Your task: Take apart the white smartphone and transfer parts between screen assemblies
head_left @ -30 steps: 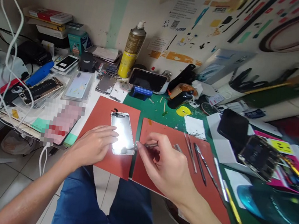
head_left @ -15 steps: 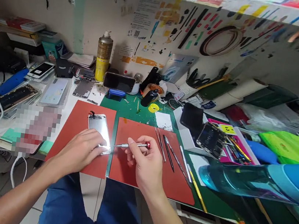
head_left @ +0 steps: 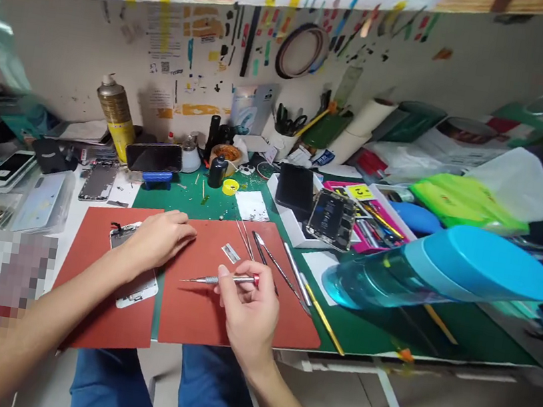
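Silver shaft, red end: that's a precision screwdriver (head_left: 207,280) in the right hand (head_left: 250,301), thumb and fingers closed around it, bare tip aimed left over the right red mat (head_left: 199,318). Across to the left hand (head_left: 162,236), its fingers bent close together near that mat's far left corner; whether they pinch anything, I cannot tell. White-framed, the phone display panel (head_left: 140,293) lies on the left red mat (head_left: 90,252), partly covered by the left forearm (head_left: 81,298), black flex cable (head_left: 119,230) poking out at its far end. Now the danger, as I judge it: one careless sweep of that forearm could snag the cable and tear it, or drag the panel askew. That thin tip could scratch the panel if it slips. And the small silvery plate (head_left: 231,253), lying loose beyond the right hand, looks easy to knock away.
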Action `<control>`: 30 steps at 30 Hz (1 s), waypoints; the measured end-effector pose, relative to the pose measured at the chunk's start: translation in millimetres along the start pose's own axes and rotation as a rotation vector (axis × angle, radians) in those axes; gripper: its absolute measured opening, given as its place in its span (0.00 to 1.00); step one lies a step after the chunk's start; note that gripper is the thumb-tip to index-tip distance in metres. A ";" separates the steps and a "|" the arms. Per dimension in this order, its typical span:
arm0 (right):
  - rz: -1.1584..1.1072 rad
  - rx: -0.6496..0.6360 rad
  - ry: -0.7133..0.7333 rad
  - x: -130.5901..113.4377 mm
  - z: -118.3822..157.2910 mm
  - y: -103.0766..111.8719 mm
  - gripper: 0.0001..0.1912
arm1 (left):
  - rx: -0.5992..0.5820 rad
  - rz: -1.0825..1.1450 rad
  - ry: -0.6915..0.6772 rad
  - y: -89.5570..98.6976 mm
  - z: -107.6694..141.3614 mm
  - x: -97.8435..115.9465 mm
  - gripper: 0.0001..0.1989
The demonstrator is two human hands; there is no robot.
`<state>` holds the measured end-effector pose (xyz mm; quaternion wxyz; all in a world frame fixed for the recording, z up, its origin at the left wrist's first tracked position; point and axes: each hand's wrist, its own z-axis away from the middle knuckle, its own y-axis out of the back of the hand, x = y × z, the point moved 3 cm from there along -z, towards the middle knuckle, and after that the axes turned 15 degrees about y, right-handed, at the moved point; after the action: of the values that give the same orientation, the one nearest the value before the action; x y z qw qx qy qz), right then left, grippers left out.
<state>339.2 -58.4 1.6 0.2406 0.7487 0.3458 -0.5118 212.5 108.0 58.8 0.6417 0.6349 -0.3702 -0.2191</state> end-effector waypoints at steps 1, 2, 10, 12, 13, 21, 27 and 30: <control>-0.011 0.002 0.000 -0.6 -1.6 -0.7 0.15 | -0.012 -0.021 -0.018 -2.7 -7.8 3.2 0.12; -0.021 0.002 0.002 -1.5 -3.5 -1.4 0.15 | -0.022 -0.042 -0.033 -5.0 -13.8 5.9 0.12; -0.054 -0.014 0.025 -6.5 -13.3 -2.9 0.12 | -0.065 -0.155 -0.061 -9.1 -24.8 12.6 0.15; -0.057 -0.022 0.023 -6.8 -13.5 -2.4 0.12 | -0.080 -0.159 -0.059 -7.0 -24.1 12.0 0.16; -0.056 -0.024 0.022 -6.9 -13.5 -2.2 0.12 | -0.087 -0.158 -0.059 -5.5 -23.2 11.3 0.17; -0.039 -0.018 0.033 -10.9 -15.1 -3.1 0.13 | -0.060 -0.026 -0.062 8.5 2.3 0.8 0.24; 0.001 -0.019 0.048 -8.7 -14.2 -3.2 0.12 | -0.049 -0.108 -0.092 1.6 12.8 10.0 0.22; 0.014 -0.021 0.048 -7.0 -13.7 -2.8 0.12 | -0.046 -0.175 -0.108 -3.4 12.7 11.5 0.22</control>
<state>343.6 -48.7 13.0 0.2437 0.7605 0.3515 -0.4885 210.8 90.8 56.7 0.6136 0.6373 -0.3423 -0.3165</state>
